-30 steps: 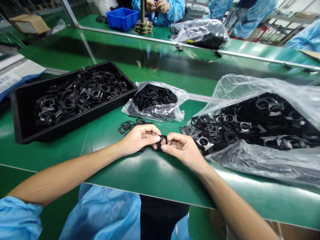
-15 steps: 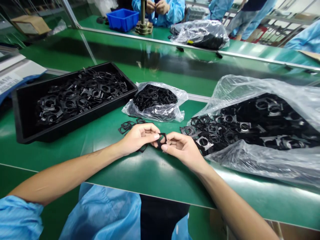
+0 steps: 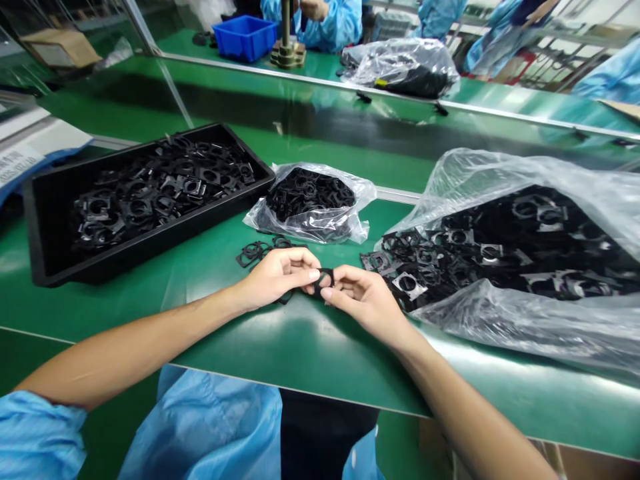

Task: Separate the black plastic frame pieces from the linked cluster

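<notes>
Between my hands is a small black plastic frame (image 3: 329,273) with a round hole, held just above the green table. My left hand (image 3: 280,273) pinches its left side with thumb and fingers. On the other side, my right hand (image 3: 365,293) is closed on its right edge, thumb at the lower corner. A few loose black rings and frames (image 3: 253,253) lie on the table behind my left hand, and part of another piece shows beneath it. To the right, similar black frames (image 3: 410,285) spill from the mouth of a large clear bag (image 3: 465,167).
A black tray (image 3: 150,243) full of black parts stands at the left. Behind my hands sits a small clear bag (image 3: 360,193) of black rings. Across a metal rail are a blue bin (image 3: 245,39), another filled bag (image 3: 405,67) and a person in blue sleeves (image 3: 335,27).
The black frame has tilted slightly between my fingers; both my hands stay nearly in place. Across the rail, the other person's hands have shifted.
</notes>
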### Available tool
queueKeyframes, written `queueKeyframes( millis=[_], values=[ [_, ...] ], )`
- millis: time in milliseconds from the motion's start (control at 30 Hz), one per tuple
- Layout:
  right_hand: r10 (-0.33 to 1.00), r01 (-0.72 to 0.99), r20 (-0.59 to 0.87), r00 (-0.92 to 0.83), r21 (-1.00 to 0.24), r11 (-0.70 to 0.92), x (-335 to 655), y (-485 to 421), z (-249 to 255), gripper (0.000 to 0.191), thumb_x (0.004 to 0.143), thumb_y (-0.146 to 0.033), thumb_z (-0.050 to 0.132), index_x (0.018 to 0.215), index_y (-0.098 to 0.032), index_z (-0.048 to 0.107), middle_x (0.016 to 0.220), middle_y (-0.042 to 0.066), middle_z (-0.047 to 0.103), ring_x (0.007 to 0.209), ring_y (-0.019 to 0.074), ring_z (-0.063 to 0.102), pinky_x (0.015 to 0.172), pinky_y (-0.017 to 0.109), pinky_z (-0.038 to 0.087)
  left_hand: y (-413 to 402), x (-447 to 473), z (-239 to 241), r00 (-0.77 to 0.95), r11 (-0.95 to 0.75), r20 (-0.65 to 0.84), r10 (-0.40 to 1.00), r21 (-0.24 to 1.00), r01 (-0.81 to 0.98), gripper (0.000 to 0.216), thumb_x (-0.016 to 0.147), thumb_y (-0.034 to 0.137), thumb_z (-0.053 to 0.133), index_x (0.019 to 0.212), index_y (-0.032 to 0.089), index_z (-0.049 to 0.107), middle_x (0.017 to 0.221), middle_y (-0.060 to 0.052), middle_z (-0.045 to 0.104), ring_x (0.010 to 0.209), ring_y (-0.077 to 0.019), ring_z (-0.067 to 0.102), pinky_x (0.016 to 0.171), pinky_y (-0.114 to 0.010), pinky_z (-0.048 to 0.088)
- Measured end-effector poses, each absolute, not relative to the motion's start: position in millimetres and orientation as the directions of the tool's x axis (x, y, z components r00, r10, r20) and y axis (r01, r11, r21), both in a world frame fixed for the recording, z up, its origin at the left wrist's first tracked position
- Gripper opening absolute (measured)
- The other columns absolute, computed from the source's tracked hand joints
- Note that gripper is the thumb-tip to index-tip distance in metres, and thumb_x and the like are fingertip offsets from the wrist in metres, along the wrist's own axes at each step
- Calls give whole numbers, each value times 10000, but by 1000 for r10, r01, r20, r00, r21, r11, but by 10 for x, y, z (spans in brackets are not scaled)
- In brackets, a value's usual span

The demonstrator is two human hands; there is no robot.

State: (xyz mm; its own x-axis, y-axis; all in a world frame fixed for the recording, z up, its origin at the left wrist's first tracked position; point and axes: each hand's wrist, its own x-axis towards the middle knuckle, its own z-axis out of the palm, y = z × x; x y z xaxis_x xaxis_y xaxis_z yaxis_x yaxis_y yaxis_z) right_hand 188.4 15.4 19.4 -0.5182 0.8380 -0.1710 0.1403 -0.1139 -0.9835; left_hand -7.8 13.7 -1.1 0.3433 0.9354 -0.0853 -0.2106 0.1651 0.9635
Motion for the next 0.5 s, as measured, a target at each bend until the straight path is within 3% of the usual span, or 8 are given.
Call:
queueKeyframes(
  millis=[200, 367, 500],
  values=[
    [835, 285, -105, -540, -956, 65, 1868, 147, 182, 188, 843, -299, 677, 726, -171, 605, 656, -27, 548, 615, 104, 476, 590, 223, 416, 120, -87, -9, 398, 153, -94, 912, 981, -118, 226, 776, 304, 787, 801, 120, 658, 718, -11, 679, 646, -95, 620, 652, -208, 516],
    [829, 338, -102, -550, -935, 110, 1878, 146, 165, 204, 860, -300, 656, 712, -169, 603, 649, -27, 536, 626, 111, 479, 590, 221, 415, 103, -84, -16, 411, 137, -106, 905, 990, -45, 190, 789, 277, 760, 809, 126, 647, 717, 2, 657, 667, -92, 617, 665, -199, 505],
    [835, 310, -109, -539, -948, 76, 1877, 145, 157, 230, 864, -333, 662, 711, -172, 601, 674, -13, 580, 633, 118, 504, 595, 228, 424, 98, -69, -21, 381, 120, -77, 922, 989, -91, 216, 792, 307, 767, 803, 128, 646, 707, -4, 662, 659, -107, 632, 661, -218, 524]
  ],
)
